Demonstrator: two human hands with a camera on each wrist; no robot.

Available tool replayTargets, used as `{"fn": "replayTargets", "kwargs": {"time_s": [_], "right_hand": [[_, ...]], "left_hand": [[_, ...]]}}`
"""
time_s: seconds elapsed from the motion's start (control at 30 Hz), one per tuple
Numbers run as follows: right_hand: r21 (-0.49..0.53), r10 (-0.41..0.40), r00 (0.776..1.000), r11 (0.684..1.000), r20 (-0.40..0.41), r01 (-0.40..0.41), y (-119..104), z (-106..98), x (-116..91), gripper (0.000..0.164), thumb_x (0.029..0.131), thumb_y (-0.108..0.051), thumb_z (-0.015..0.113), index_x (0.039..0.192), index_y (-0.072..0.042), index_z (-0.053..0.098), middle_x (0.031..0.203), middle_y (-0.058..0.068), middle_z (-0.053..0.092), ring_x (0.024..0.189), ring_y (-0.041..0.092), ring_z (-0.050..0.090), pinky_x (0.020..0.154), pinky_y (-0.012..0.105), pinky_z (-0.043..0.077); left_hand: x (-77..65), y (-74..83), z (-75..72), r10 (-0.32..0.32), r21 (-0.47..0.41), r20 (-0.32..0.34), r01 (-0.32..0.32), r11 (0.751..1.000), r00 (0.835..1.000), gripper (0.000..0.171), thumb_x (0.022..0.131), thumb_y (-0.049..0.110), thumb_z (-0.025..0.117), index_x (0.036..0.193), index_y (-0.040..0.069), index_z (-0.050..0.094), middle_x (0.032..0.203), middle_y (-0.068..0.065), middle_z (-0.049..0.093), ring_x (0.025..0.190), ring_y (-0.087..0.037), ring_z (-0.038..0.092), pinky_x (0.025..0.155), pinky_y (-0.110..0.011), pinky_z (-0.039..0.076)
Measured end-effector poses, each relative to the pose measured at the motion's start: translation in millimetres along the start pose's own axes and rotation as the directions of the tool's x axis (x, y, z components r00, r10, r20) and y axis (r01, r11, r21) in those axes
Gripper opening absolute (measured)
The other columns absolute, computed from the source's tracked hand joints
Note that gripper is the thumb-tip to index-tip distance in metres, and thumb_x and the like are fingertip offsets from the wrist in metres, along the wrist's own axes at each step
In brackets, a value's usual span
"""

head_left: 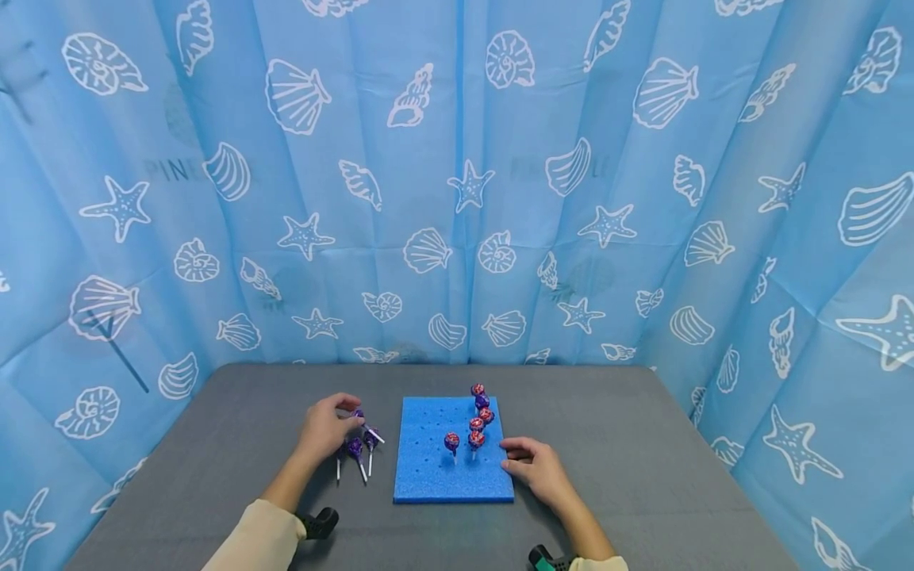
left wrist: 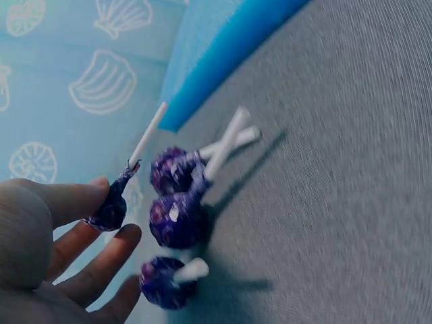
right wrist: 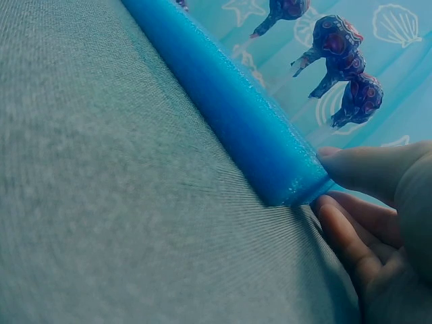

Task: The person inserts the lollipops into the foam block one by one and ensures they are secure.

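Between thumb and fingers, my left hand pinches the purple wrapped head of a lollipop, its white stick pointing up and away. Several purple lollipops lie on the table just beside that hand, sticks toward me and to the right. A blue foam board with rows of small holes lies right of them. My right hand grips the board's right edge, thumb at the top and fingers against the side. Several red and purple lollipops stand upright in the board, most along its right side.
The grey tabletop stretches around the board on all sides. A blue curtain with white shells and starfish hangs behind the table and along its sides. Dark bands sit on my wrists by the pale sleeves.
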State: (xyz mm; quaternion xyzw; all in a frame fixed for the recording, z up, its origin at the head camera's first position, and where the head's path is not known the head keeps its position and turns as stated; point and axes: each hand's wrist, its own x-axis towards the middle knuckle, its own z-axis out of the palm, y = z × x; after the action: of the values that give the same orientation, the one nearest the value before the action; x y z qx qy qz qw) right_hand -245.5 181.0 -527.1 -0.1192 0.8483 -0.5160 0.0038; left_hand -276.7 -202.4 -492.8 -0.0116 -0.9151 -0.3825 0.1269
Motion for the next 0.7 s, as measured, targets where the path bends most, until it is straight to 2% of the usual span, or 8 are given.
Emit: {"fn": "replayTargets", "kwargs": {"time_s": [0.2, 0.33, 0.7], "right_hand": [[0.002, 0.005, 1.000, 1.000, 0.004, -0.005, -1, 0, -1, 0.027, 0.089, -0.010, 0.071, 0.115, -0.003, 0.067, 0.108, 0.008, 0.067, 0.096, 0.022, 0.062, 0.082, 0.035, 0.055], [-0.001, -0.001, 1.000, 1.000, 0.004, 0.001, 1, -1, -1, 0.027, 0.089, -0.010, 0.071, 0.115, -0.002, 0.067, 0.108, 0.009, 0.067, 0.096, 0.022, 0.062, 0.081, 0.035, 0.055], [-0.010, -0.003, 1.000, 1.000, 0.003, 0.003, 3, 0, 1, 0.027, 0.089, -0.010, 0.071, 0.115, -0.003, 0.068, 0.108, 0.009, 0.067, 0.096, 0.022, 0.062, 0.082, 0.036, 0.055]], "left_hand": [[-2.6, 13.8, 4.0, 0.003, -0.086, 0.018, -0.002, 0.996, 1.000, 0.027, 0.085, 0.005, 0.074, 0.111, 0.005, 0.068, 0.105, -0.007, 0.067, 0.094, -0.026, 0.064, 0.077, -0.043, 0.055], [-3.3, 19.5, 9.8, 0.001, -0.132, 0.004, 0.000, 0.991, 1.000, 0.027, 0.085, 0.004, 0.074, 0.112, 0.005, 0.067, 0.107, -0.007, 0.067, 0.095, -0.026, 0.064, 0.079, -0.043, 0.055], [-8.0, 28.6, 25.7, -0.022, -0.306, -0.019, 0.015, 0.952, 1.000, 0.026, 0.084, 0.003, 0.074, 0.109, 0.004, 0.068, 0.106, -0.010, 0.069, 0.095, -0.025, 0.066, 0.082, -0.043, 0.054]]}}
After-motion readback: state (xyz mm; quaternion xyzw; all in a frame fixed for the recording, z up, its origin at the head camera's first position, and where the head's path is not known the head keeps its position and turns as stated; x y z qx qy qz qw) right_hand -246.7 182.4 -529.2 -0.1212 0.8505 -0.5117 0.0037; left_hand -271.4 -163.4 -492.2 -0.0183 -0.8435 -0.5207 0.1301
